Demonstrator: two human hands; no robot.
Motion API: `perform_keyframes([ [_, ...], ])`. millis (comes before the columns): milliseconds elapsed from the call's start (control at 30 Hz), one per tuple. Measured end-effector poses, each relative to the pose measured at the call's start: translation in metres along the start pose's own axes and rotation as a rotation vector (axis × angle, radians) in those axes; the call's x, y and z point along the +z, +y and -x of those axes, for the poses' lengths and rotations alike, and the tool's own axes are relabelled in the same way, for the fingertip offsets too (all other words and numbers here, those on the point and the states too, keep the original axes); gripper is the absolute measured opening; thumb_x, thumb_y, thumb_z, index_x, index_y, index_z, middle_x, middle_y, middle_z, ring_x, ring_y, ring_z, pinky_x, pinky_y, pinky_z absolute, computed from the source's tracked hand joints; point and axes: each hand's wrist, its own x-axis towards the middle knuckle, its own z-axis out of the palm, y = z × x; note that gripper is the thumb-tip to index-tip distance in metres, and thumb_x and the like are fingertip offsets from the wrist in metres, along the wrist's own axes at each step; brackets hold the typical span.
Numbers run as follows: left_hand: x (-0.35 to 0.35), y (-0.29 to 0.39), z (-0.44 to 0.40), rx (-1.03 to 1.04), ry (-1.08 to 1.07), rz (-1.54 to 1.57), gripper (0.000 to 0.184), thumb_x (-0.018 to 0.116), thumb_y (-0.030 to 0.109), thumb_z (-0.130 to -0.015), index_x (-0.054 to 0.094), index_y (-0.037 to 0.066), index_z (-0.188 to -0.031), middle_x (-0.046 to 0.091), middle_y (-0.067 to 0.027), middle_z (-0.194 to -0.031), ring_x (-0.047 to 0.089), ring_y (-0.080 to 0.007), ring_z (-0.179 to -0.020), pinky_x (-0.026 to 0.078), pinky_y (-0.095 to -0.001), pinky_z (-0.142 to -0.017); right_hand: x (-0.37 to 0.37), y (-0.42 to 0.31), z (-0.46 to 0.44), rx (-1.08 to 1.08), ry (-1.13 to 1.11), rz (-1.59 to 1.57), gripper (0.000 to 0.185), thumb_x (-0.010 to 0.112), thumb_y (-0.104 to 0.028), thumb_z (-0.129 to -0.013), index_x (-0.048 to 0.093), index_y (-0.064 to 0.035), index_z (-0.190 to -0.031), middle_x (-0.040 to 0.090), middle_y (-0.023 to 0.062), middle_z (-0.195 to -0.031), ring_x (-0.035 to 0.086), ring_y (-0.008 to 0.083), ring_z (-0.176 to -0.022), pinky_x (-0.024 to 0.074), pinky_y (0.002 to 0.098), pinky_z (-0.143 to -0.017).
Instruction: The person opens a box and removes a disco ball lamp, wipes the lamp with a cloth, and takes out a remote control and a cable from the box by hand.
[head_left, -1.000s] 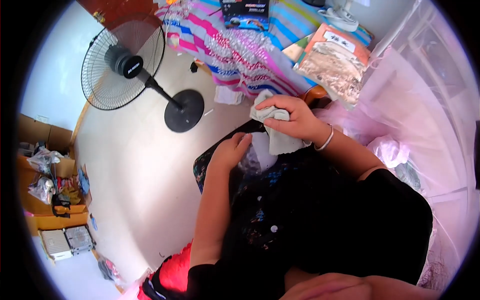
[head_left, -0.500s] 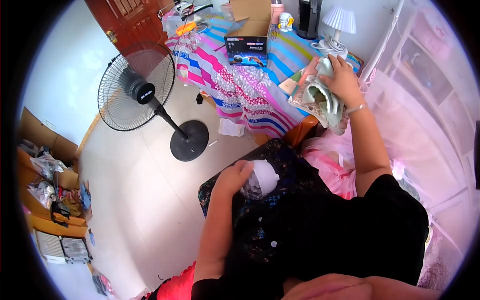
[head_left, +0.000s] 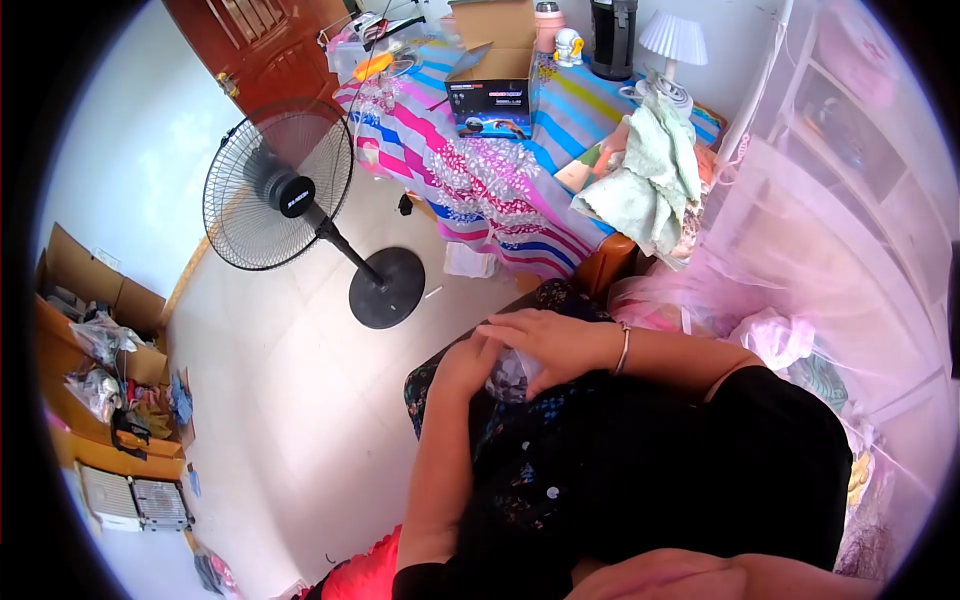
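Note:
A small disco light (head_left: 510, 378) with a faceted clear dome rests on my lap, mostly covered by my hands. My left hand (head_left: 468, 366) is wrapped around its left side. From the right, my right hand (head_left: 560, 345) lies over its top, fingers closed around it and meeting the left fingertips. The white housing is hidden under the right palm. On the table corner a pale green cloth (head_left: 655, 165) lies crumpled over some papers or booklets, apart from both hands.
An opened cardboard box (head_left: 490, 105) stands on the striped tablecloth (head_left: 470, 200), near a white pleated lamp (head_left: 674, 40) and a black flask (head_left: 612, 40). A black floor fan (head_left: 297, 197) stands left of the table. Pink netting (head_left: 790, 220) hangs at right.
My right hand has let go of the green cloth and come down onto the disco light. The cloth now lies spread on the table corner. My left hand stays on the light.

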Motion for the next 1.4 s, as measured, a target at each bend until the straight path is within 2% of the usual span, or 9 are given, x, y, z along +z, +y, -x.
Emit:
perform_keyframes([
  [267,0.006,-0.009,0.000,0.051,0.045,0.024,0.064,0.032,0.056,-0.094,0.054,0.006,-0.128,0.061,-0.0267,-0.115,0.056,-0.0418,-0.112,0.042,-0.0433,-0.096,0.021,0.004,-0.003,0.008,0.022,-0.060,0.108,0.085,-0.026,-0.062,0.023,-0.0080,-0.147,0.036,0.0213,-0.143,0.037,0.0404,-0.130,0.0307,0.0465,-0.108],
  [667,0.006,-0.010,-0.012,0.149,0.066,0.099,0.061,0.041,0.054,-0.094,0.050,0.007,-0.132,0.064,-0.0240,-0.111,0.060,-0.0384,-0.107,0.044,-0.0417,-0.093,0.032,0.030,0.000,0.160,0.105,-0.233,0.118,0.086,-0.033,-0.060,0.015,0.0016,-0.147,0.041,0.0278,-0.137,0.038,0.0411,-0.128,0.0294,0.0434,-0.110],
  [867,-0.014,-0.011,-0.024,0.235,0.109,0.109,0.053,0.044,0.048,-0.094,0.056,0.007,-0.126,0.066,-0.0223,-0.105,0.062,-0.0370,-0.102,0.047,-0.0402,-0.088,0.027,0.055,-0.006,0.139,0.170,-0.297,0.100,0.084,-0.033,-0.063,0.033,-0.0038,-0.144,0.047,0.0241,-0.132,0.044,0.0378,-0.123,0.0318,0.0414,-0.108],
  [967,-0.027,-0.010,-0.032,0.204,0.136,0.129,0.049,0.047,0.046,-0.094,0.060,0.007,-0.120,0.067,-0.0211,-0.101,0.063,-0.0365,-0.099,0.048,-0.0402,-0.087,0.022,0.067,-0.005,0.169,0.113,-0.530,0.093,0.083,-0.027,-0.067,0.035,-0.0031,-0.143,0.045,0.0162,-0.137,0.044,0.0269,-0.126,0.0342,0.0364,-0.107],
  [1033,-0.037,-0.011,-0.043,0.178,0.162,0.109,0.046,0.048,0.045,-0.093,0.062,0.007,-0.118,0.067,-0.0204,-0.099,0.064,-0.0365,-0.098,0.048,-0.0405,-0.086,0.034,0.074,-0.003,0.343,0.084,-1.133,0.091,0.082,-0.025,-0.070,0.033,-0.0040,-0.144,0.047,0.0106,-0.136,0.046,0.0192,-0.124,0.0359,0.0326,-0.106],
  [1133,-0.059,-0.009,-0.065,0.136,0.208,0.039,0.041,0.057,0.038,-0.090,0.063,0.007,-0.116,0.067,-0.0193,-0.101,0.066,-0.0327,-0.095,0.050,-0.0394,-0.082,0.044,0.086,-0.005,0.317,0.053,-1.236,0.082,0.077,-0.011,-0.072,0.036,-0.0042,-0.143,0.052,0.0104,-0.131,0.049,0.0187,-0.119,0.0407,0.0317,-0.102],
  [1233,-0.089,0.013,-0.077,0.314,0.401,-0.154,0.036,0.069,0.024,-0.082,0.065,0.009,-0.114,0.066,-0.0154,-0.104,0.067,-0.0239,-0.084,0.053,-0.0355,-0.073,0.056,0.103,-0.005,0.324,0.043,-1.375,0.088,0.079,-0.014,-0.071,0.032,-0.0053,-0.145,0.049,0.0105,-0.135,0.048,0.0195,-0.121,0.0382,0.0327,-0.105],
  [1300,-0.112,0.034,-0.091,0.325,0.409,-0.227,0.038,0.069,0.024,-0.081,0.064,0.009,-0.115,0.066,-0.0146,-0.105,0.067,-0.0242,-0.083,0.053,-0.0355,-0.072,0.074,0.115,-0.004,0.354,0.030,-1.570,0.092,0.080,-0.015,-0.069,0.030,-0.0063,-0.146,0.046,0.0104,-0.138,0.047,0.0199,-0.123,0.0372,0.0344,-0.106],
  [1400,-0.140,0.082,-0.106,0.370,0.444,-0.282,0.041,0.070,0.024,-0.080,0.062,0.009,-0.118,0.065,-0.0134,-0.109,0.066,-0.0256,-0.085,0.053,-0.0357,-0.074,0.069,0.117,-0.006,0.354,-0.035,-1.454,0.083,0.075,-0.008,-0.074,0.031,-0.0057,-0.145,0.050,0.0113,-0.133,0.051,0.0219,-0.119,0.0414,0.0328,-0.102],
])
